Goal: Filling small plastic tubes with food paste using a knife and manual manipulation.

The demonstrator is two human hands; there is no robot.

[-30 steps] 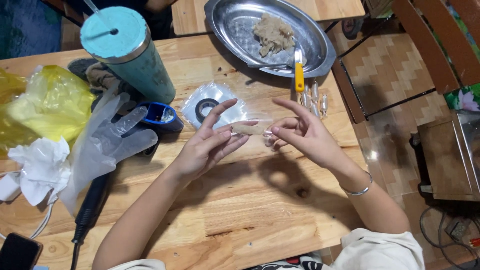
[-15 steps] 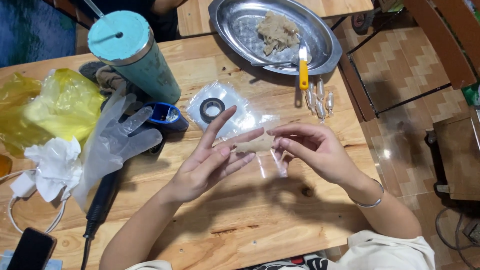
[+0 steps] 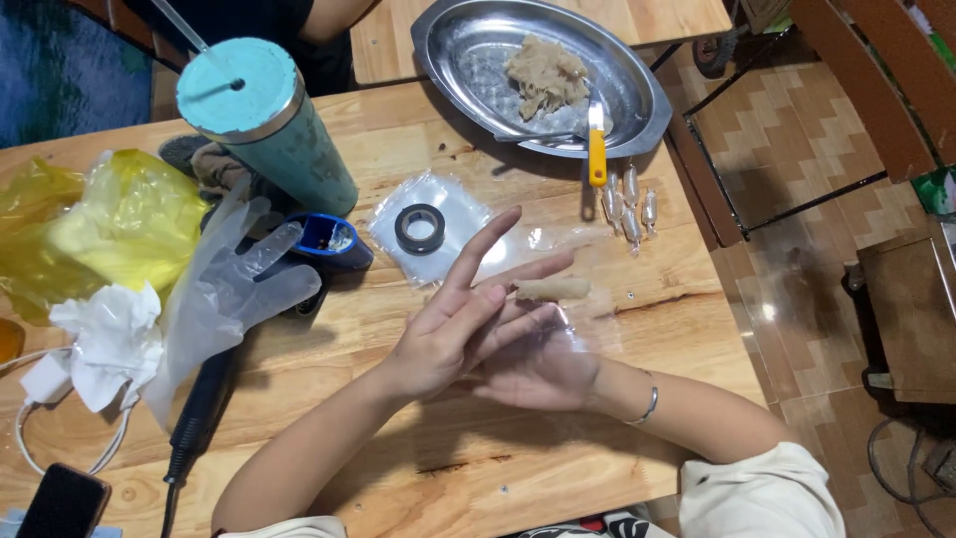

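Note:
My left hand [image 3: 453,324] lies flat, fingers stretched out, on top of my right hand [image 3: 546,371], which is palm up above the wooden table [image 3: 398,468]. A short pale roll [image 3: 554,289] in clear plastic film is pressed between the fingertips of both hands. A crinkled piece of clear film [image 3: 588,324] trails beside it. A silver bracelet [image 3: 649,405] sits on my right wrist.
Behind my hands lie a black tape ring [image 3: 420,227] on clear plastic sheets [image 3: 463,204] and several small wrapped pieces [image 3: 627,204]. A steel oval tray [image 3: 637,100] holds pale paste [image 3: 546,72] and a yellow-handled knife [image 3: 596,154]. At the left are a teal tumbler [image 3: 269,130], clear glove [image 3: 229,289], yellow bag [image 3: 100,229], tissue [image 3: 110,339] and phone [image 3: 65,503].
My hands were apart, holding the roll by its ends at the fingertips. Now the left hand has slid over the right, with the roll pressed between them.

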